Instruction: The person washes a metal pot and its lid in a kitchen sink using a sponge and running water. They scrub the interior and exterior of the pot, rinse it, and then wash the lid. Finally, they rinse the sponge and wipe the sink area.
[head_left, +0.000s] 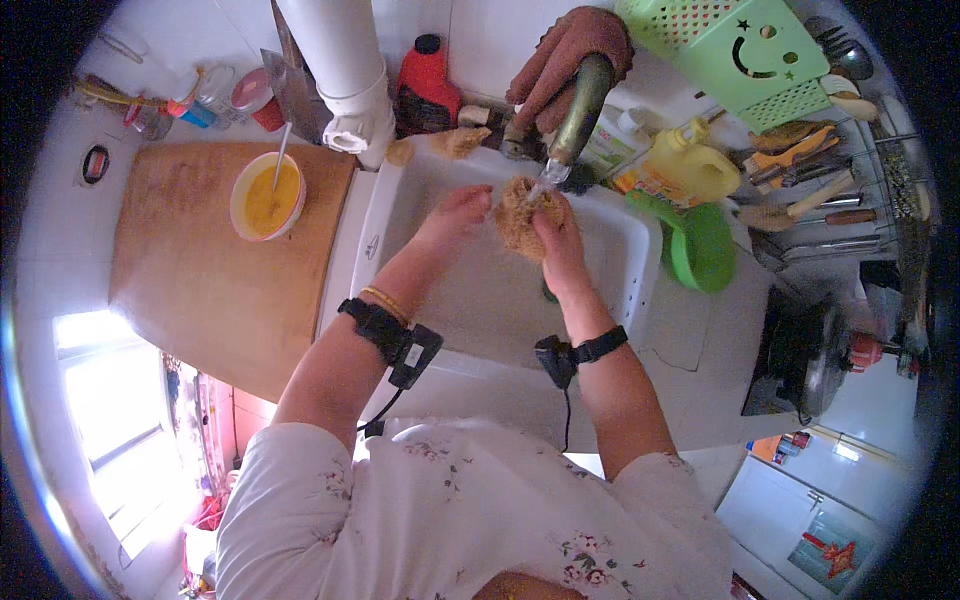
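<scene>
Over a white sink (367, 247), my right hand (559, 240) grips a brown, rough-textured scrubber (517, 225), perhaps a loofah. Water runs onto it from a metal faucet (585, 105) just above. My left hand (459, 214) is to the left of the scrubber, apart from it, blurred, its fingers bent with nothing seen between them. A brown rubber glove (570, 52) drapes over the faucet's base. More brown scrubber-like pieces (457, 142) lie on the sink's back rim.
On a wooden board (195, 300) at left stands a bowl of yellow liquid (274, 199) with a utensil. A white pipe (341, 60) rises behind. To the right are a yellow bottle (694, 165), a green scoop (701, 247), a green basket (750, 52) and hanging utensils.
</scene>
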